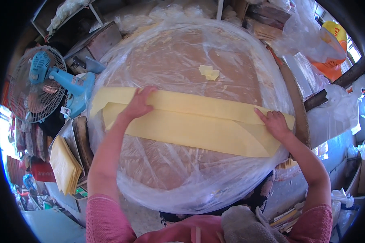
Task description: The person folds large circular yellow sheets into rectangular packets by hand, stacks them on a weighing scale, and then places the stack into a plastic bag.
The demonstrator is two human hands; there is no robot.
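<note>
A long pale-yellow sheet (pixel 182 129), folded along its length, stretches across the plastic-covered table (pixel 162 73). My left hand (pixel 139 103) rests on the sheet's upper part left of the middle, fingers spread and pointing away from me. Near the right end, my right hand (pixel 275 122) lies on the same sheet with its fingers apart, the index finger reaching along the fold. The sheet's near layer slants into a diagonal fold beside that hand. Both hands press from above; neither wraps round the sheet.
Small yellow scraps (pixel 209 72) lie on the table beyond the sheet. A blue fan (pixel 42 77) stands at the left, above a stack of yellow sheets (pixel 64 164). Clear plastic bags (pixel 336 107) and an orange bag (pixel 332 69) crowd the right side. Wrapped bundles line the back.
</note>
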